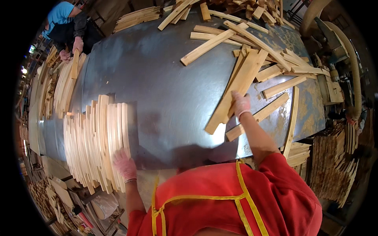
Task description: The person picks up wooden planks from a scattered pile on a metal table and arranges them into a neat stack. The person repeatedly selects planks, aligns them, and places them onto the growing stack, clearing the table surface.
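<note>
My right hand (240, 104), in a pale pink glove, is closed around the edge of a wide wooden board (246, 72). The board slants over the metal tabletop, its far end among loose wood pieces. Under my right forearm lies a narrower wooden strip (271, 109). My left hand (125, 166), gloved too, rests against the near right side of a row of wooden strips (96, 137) standing side by side. Its fingers are stretched out along the outermost strip and grip nothing.
The dark metal table (157, 74) spans the middle. A jumbled heap of wood (291, 63) covers its far right. At the far left a co-worker in a blue shirt (60, 15) handles strips beside another row (65, 92). Stacked boards (328, 165) stand at the right; a ribbed hose (356, 74) hangs nearby.
</note>
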The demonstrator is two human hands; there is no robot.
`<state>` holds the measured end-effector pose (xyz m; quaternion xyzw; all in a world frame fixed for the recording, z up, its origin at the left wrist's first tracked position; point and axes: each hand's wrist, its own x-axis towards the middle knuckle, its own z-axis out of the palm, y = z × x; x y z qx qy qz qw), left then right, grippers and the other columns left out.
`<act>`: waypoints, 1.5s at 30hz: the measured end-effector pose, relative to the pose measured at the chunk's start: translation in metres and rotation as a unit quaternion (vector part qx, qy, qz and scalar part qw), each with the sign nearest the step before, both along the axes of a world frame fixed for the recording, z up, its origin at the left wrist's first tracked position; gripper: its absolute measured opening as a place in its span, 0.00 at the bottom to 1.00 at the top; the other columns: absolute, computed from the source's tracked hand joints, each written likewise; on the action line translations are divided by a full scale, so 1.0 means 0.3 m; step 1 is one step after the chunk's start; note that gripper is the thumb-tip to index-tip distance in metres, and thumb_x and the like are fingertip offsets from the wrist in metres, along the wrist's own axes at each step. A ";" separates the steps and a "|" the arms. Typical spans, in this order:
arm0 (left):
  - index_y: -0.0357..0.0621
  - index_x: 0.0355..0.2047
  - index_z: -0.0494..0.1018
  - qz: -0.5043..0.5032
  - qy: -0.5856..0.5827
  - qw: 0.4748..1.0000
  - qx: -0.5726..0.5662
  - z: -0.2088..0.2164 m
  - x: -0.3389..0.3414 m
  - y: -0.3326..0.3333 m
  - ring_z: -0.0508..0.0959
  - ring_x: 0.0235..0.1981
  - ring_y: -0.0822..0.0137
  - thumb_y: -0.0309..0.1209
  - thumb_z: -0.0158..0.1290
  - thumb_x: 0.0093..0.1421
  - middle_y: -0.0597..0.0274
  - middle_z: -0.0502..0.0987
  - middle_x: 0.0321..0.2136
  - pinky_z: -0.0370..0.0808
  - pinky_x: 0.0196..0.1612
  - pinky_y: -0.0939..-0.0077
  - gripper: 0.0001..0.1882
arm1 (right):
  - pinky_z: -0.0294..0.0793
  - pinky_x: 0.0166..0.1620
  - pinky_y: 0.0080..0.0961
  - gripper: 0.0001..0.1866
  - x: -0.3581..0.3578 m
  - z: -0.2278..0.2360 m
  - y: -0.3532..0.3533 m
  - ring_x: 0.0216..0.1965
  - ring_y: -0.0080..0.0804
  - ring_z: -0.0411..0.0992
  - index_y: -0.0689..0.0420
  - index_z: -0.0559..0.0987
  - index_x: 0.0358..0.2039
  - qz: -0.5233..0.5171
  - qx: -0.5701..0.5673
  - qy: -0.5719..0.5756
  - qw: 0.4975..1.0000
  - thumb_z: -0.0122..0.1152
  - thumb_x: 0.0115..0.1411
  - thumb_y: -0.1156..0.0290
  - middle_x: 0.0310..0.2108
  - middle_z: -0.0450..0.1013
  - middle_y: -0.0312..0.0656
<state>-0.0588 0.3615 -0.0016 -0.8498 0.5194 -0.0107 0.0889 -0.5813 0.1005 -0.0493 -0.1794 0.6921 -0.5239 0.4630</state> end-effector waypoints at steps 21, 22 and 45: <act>0.51 0.69 0.67 -0.158 0.259 0.951 0.054 -0.082 -0.698 -0.371 0.81 0.52 0.43 0.40 0.63 0.56 0.46 0.80 0.55 0.79 0.53 0.50 0.39 | 0.82 0.50 0.41 0.35 -0.695 0.214 -0.708 0.48 0.50 0.83 0.61 0.78 0.60 0.329 0.146 0.639 0.680 0.75 0.56 0.55 0.47 0.83 0.53; 0.51 0.67 0.69 -0.124 0.274 0.952 0.056 -0.085 -0.681 -0.349 0.82 0.51 0.42 0.38 0.62 0.57 0.45 0.81 0.53 0.79 0.53 0.51 0.36 | 0.82 0.49 0.38 0.36 -0.626 0.201 -0.646 0.46 0.46 0.83 0.61 0.76 0.63 0.340 0.094 0.538 0.766 0.75 0.57 0.57 0.47 0.83 0.52; 0.56 0.66 0.72 -0.246 -0.001 0.966 0.075 0.010 0.048 0.202 0.62 0.71 0.44 0.43 0.64 0.57 0.57 0.67 0.67 0.54 0.75 0.36 0.35 | 0.80 0.35 0.31 0.47 0.849 -0.003 0.323 0.37 0.33 0.78 0.59 0.53 0.75 0.588 0.084 -0.047 0.803 0.71 0.63 0.63 0.46 0.78 0.48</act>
